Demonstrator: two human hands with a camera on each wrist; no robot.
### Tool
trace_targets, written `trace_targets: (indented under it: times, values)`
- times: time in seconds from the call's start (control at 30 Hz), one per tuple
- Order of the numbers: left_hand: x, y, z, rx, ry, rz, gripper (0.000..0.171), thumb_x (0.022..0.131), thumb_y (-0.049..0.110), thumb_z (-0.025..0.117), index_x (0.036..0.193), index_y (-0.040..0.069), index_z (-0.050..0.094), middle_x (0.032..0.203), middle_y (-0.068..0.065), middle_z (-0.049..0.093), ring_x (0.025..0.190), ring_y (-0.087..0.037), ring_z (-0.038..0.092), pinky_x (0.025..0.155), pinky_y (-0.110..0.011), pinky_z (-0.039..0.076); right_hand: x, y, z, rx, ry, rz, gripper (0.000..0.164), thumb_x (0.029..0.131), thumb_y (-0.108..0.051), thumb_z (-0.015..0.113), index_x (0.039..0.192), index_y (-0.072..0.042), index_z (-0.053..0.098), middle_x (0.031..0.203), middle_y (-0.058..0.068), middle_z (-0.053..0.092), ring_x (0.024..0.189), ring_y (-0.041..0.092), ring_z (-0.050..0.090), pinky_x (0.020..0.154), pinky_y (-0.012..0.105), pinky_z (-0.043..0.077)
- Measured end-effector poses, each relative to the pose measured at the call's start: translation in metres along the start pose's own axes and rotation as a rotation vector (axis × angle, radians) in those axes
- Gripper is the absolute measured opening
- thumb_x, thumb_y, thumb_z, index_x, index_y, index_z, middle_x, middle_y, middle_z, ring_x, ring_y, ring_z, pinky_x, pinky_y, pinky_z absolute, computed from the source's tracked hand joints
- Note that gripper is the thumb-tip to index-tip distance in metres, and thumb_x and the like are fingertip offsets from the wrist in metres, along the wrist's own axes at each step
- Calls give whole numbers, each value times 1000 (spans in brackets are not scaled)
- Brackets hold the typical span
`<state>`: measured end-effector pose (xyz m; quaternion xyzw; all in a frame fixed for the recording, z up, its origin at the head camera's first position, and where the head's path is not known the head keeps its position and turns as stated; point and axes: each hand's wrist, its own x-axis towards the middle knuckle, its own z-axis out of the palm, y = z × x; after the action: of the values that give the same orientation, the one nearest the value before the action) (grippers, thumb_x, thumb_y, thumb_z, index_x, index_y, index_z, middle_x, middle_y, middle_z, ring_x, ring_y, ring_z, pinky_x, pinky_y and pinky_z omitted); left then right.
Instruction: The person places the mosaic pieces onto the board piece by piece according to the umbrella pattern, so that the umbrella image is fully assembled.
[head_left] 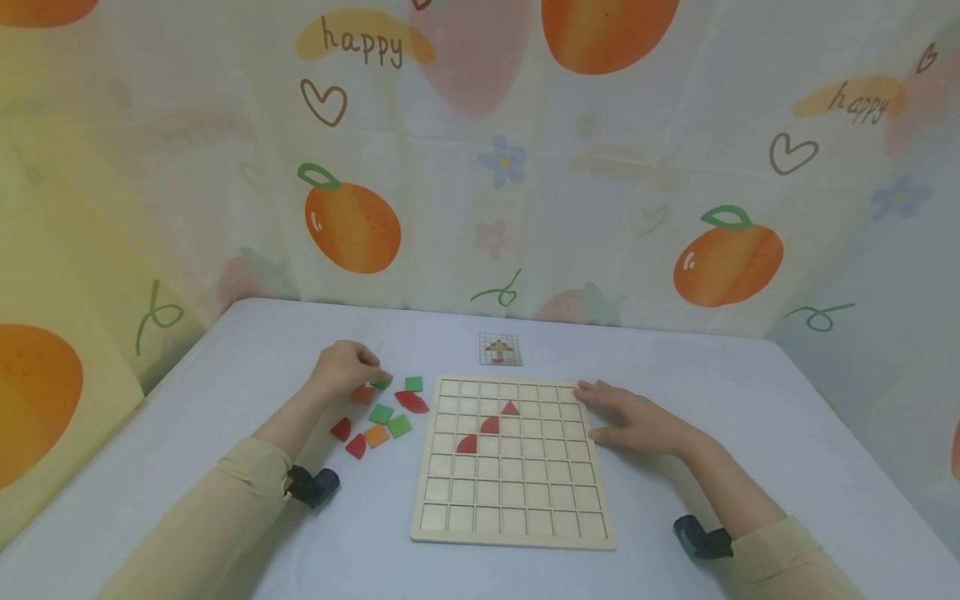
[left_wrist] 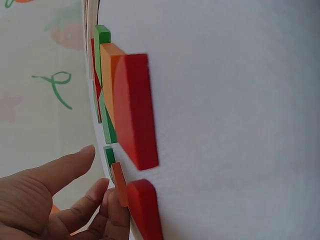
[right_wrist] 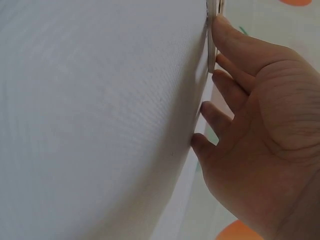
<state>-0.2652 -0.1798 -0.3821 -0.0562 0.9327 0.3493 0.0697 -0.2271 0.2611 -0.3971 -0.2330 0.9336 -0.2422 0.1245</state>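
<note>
Head view, center left: left hand, fingers parted, lay at green tile, seemingly light, stiff, best edge-gripped; right hand spread fingers along board.

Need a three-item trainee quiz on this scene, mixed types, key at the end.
1. How many red pieces lie on the board?
2. True or false: the left hand rests on the board.
3. Where is the card? A) on the board; B) beyond the board's far edge; C) left of the board.

Key:
1. Three.
2. False: it is at the loose pieces, left of the board.
3. B.
</note>
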Motion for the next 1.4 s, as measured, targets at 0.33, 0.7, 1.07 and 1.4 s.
trace_targets:
  times: [0.33, 0.7, 1.07, 1.4]
  values:
    - [-2, 0, 0, 36, -9, 16, 32, 85, 25, 75, 101, -2, 67, 95, -15, 65, 89, -24, 54, 69, -25, 46, -1, 1, -1, 13, 0, -20, 70, 90, -37, 69, 150, -14, 42, 161, 10, 34, 151, 43, 21, 119, 64, 19]
    - [1, -1, 3, 53, 12, 6, 29, 84, 25, 77, 94, 0, 65, 88, -13, 63, 84, -23, 54, 63, -23, 46, 0, -1, 0, 1, 6, -33, 70, 90, -38, 68, 150, -13, 42, 160, 12, 35, 151, 44, 22, 118, 64, 20]
    - [0, 1, 5, 70, 25, 35, 24, 86, 19, 73, 98, -1, 67, 93, -16, 65, 82, -23, 54, 63, -24, 48, -2, -3, -1, 8, 5, -32, 70, 90, -38, 69, 150, -12, 42, 160, 13, 34, 151, 45, 21, 119, 65, 20]
    - [-1, 0, 6, 51, 59, 101, 25, 85, 14, 74, 105, 0, 66, 108, -22, 67, 96, -30, 59, 69, -28, 55, 0, -1, -1, 14, -3, -15, 70, 90, -36, 69, 150, -13, 42, 161, 10, 34, 152, 43, 20, 119, 64, 19]
